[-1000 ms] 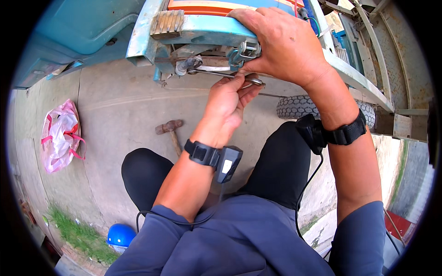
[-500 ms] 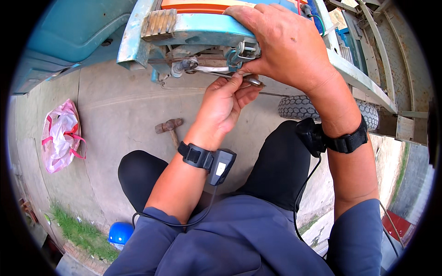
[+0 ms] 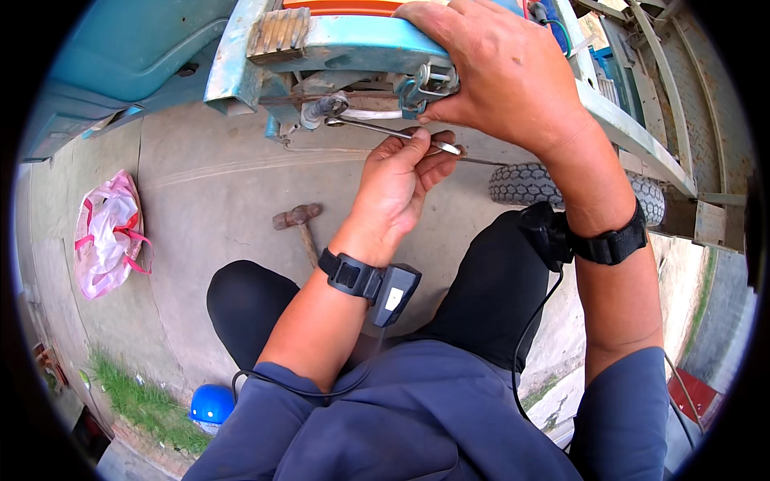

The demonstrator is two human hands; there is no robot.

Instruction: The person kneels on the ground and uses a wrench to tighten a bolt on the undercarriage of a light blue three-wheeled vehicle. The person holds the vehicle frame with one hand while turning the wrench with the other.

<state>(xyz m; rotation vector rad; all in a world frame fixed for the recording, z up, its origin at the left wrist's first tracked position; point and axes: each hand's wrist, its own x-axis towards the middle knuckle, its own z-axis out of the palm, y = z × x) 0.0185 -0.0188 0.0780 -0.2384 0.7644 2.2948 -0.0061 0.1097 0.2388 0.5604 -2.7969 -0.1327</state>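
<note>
My left hand (image 3: 391,180) pinches a silver combination wrench (image 3: 375,127) between thumb and fingers. The wrench's ring end is at the grey cylindrical joint (image 3: 322,109) under the frame; whether it sits on a nut I cannot tell. Its other end sticks out past my fingertips. My right hand (image 3: 509,76) is wrapped over the light-blue metal frame beam (image 3: 361,42), its thumb below, beside a metal bracket (image 3: 425,86). Some right fingers are hidden behind the beam. Between the joint and the bracket runs a whitish rod (image 3: 374,114).
A hammer (image 3: 297,216) lies on the concrete floor (image 3: 216,192) before my knees. Left of it is a pink-and-white plastic bag (image 3: 111,232). A blue helmet (image 3: 212,406) rests near grass (image 3: 136,401). At the right are a treaded tire (image 3: 521,185) and a rusty metal frame (image 3: 714,104).
The wrench's ring end shows more plainly at the joint, and its shaft now stands apart from the rod. My left hand has shifted slightly; the right keeps its hold on the beam.
</note>
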